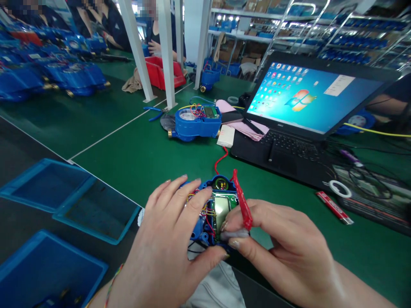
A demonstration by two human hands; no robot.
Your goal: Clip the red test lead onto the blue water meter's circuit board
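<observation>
A blue meter housing (197, 229) with a green circuit board, a small grey display (221, 211) and thin coloured wires is in front of me at the table's near edge. My left hand (173, 231) lies over its left side, fingers spread across the housing and thumb at the near edge, holding it. My right hand (282, 244) pinches a small grey elongated piece (236, 234) between thumb and fingers at the display's near end. A red wrapped strip (242, 201) rises beside those fingertips. Whether the strip joins the grey piece is hidden by the fingers.
Farther back is another blue meter (195, 124) with exposed wires, near blue-handled pliers (156, 113). An opened laptop (289, 132) stands right, near a red-and-white tube (334, 207) and white ring (339, 188). Blue trays (96, 209) are at left; co-workers are behind white posts (167, 55).
</observation>
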